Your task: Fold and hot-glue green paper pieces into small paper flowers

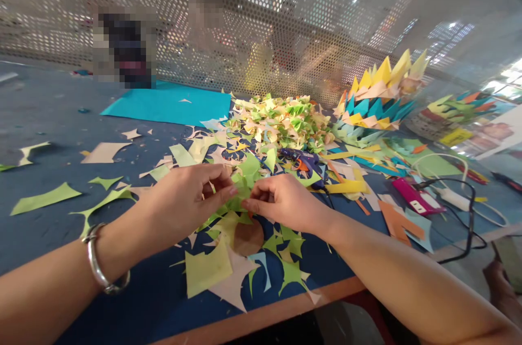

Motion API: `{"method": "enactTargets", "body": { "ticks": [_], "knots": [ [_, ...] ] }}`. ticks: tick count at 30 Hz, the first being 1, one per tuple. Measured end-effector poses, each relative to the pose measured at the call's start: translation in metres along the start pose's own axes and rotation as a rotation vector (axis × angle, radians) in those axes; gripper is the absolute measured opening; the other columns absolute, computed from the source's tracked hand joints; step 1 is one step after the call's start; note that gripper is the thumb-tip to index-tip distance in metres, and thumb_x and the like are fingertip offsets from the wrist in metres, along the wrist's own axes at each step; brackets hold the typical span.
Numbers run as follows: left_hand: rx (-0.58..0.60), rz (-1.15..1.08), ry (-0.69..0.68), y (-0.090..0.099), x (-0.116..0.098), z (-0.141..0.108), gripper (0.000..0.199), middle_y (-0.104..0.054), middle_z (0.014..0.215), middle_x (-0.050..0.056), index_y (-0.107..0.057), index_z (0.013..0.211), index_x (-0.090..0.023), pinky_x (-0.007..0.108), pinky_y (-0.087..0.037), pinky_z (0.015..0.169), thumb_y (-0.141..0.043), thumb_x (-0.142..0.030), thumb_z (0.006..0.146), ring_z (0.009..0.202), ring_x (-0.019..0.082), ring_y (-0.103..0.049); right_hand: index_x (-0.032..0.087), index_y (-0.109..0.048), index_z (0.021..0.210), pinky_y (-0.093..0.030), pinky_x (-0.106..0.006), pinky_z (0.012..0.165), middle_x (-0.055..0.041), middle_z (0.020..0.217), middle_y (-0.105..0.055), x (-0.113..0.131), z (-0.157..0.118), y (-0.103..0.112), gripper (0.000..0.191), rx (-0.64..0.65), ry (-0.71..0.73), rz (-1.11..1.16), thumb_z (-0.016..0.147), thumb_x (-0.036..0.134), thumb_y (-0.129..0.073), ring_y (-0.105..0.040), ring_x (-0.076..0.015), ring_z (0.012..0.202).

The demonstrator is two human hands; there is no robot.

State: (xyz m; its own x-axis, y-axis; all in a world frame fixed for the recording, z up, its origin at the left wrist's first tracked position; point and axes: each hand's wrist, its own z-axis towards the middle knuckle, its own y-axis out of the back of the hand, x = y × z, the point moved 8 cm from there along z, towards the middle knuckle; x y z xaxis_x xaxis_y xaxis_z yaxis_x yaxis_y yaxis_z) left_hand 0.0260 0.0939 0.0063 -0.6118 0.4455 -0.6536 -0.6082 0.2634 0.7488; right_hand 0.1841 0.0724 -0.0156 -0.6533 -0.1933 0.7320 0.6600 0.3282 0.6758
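Note:
My left hand (196,192) and my right hand (277,201) meet over the middle of the table, thumbs and fingers pinched on a piece of light green paper (236,201) between them. Just below my fingers lies a round brown disc (248,237), partly covered by paper. Yellow-green paper (207,269) and pointed green scraps (291,274) surround it. Beyond my hands rises a heap of small folded paper pieces (285,122), mostly green and cream. A dark purple glue gun (304,161) with an orange trigger lies behind my right hand, partly hidden by scraps.
A layered paper piece (375,100) with yellow and blue points stands at the back right. A blue sheet (171,105) lies at the back left. At right are a pink power strip (418,197) and cables (471,225). Perforated metal mesh (244,35) runs behind the table.

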Motion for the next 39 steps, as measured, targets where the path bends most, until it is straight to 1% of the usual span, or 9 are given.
{"method": "enactTargets", "body": {
  "ticks": [7,11,16,20,23,27,32,35,39],
  "knots": [
    [0.003,0.003,0.004,-0.001,-0.002,0.000,0.030,-0.076,0.075,0.003,-0.073,0.091,-0.024,0.030,-0.044,0.057,-0.052,-0.045,0.089,0.058,0.018,-0.062,0.019,-0.068,0.074,-0.036,-0.028,0.052,0.0030,0.062,-0.064,0.001,0.000,0.003,0.019,-0.032,0.017,0.027,0.090,0.028,-0.073,-0.053,-0.0104,0.055],
    [0.057,0.038,0.050,-0.007,0.004,-0.002,0.030,-0.073,0.070,0.002,-0.074,0.095,-0.025,0.030,-0.041,0.053,-0.056,-0.048,0.089,0.056,0.019,-0.062,0.019,-0.068,0.074,-0.036,-0.028,0.052,0.0015,0.062,-0.065,0.001,-0.001,0.005,0.024,-0.037,0.016,0.009,0.093,0.034,-0.073,-0.054,-0.0113,0.055],
    [0.123,0.103,0.038,-0.017,0.006,-0.003,0.018,-0.070,0.068,0.002,-0.071,0.085,-0.023,0.030,-0.039,0.054,-0.063,-0.039,0.084,0.057,0.019,-0.062,0.019,-0.070,0.075,-0.038,-0.029,0.055,0.0004,0.064,-0.066,0.002,-0.002,0.000,0.026,-0.001,0.026,-0.036,0.095,0.035,-0.073,-0.057,-0.0123,0.058],
    [0.149,0.058,0.071,-0.019,0.007,-0.002,0.012,-0.069,0.065,0.001,-0.069,0.083,-0.024,0.029,-0.038,0.052,-0.061,-0.034,0.083,0.054,0.018,-0.060,0.019,-0.068,0.075,-0.039,-0.028,0.056,0.0022,0.063,-0.064,0.003,-0.001,-0.001,0.023,0.011,0.045,-0.010,0.094,0.031,-0.072,-0.056,-0.0116,0.057],
    [0.159,-0.014,0.098,-0.017,0.009,-0.003,0.019,-0.068,0.062,-0.001,-0.070,0.092,-0.025,0.029,-0.039,0.050,-0.061,-0.040,0.086,0.053,0.018,-0.060,0.020,-0.067,0.075,-0.038,-0.028,0.054,0.0032,0.061,-0.062,0.004,-0.001,0.000,0.021,0.001,0.070,0.032,0.093,0.029,-0.072,-0.054,-0.0112,0.056],
    [0.136,-0.105,0.130,-0.014,0.013,-0.004,0.036,-0.072,0.069,0.001,-0.070,0.108,-0.024,0.029,-0.043,0.050,-0.064,-0.050,0.085,0.056,0.020,-0.065,0.020,-0.066,0.076,-0.038,-0.027,0.052,0.0027,0.063,-0.060,0.015,-0.006,0.010,0.023,-0.126,0.205,0.095,0.095,0.033,-0.068,-0.050,-0.0106,0.055],
    [0.098,-0.504,0.099,-0.019,0.011,0.000,0.039,-0.078,0.095,0.005,-0.065,0.108,-0.023,0.031,-0.058,0.063,-0.074,-0.046,0.077,0.076,0.023,-0.077,0.021,-0.067,0.080,-0.043,-0.028,0.056,0.0005,0.069,-0.065,0.037,-0.021,0.023,0.022,-0.323,0.446,0.006,0.100,0.028,-0.063,-0.052,-0.0109,0.057],
    [0.090,-0.626,0.099,-0.022,0.011,0.001,0.032,-0.078,0.090,0.004,-0.067,0.100,-0.022,0.032,-0.059,0.069,-0.076,-0.045,0.080,0.080,0.022,-0.078,0.022,-0.069,0.082,-0.045,-0.028,0.057,-0.0006,0.072,-0.069,0.043,-0.026,0.025,0.022,-0.371,0.519,-0.067,0.103,0.027,-0.062,-0.054,-0.0122,0.059],
    [0.034,-0.623,0.094,-0.017,0.012,0.001,0.030,-0.077,0.085,0.003,-0.070,0.100,-0.021,0.031,-0.058,0.067,-0.076,-0.044,0.081,0.077,0.021,-0.076,0.020,-0.071,0.086,-0.045,-0.027,0.056,-0.0009,0.074,-0.070,0.042,-0.026,0.025,0.020,-0.377,0.555,-0.069,0.104,0.026,-0.066,-0.055,-0.0112,0.060]
  ]
}}
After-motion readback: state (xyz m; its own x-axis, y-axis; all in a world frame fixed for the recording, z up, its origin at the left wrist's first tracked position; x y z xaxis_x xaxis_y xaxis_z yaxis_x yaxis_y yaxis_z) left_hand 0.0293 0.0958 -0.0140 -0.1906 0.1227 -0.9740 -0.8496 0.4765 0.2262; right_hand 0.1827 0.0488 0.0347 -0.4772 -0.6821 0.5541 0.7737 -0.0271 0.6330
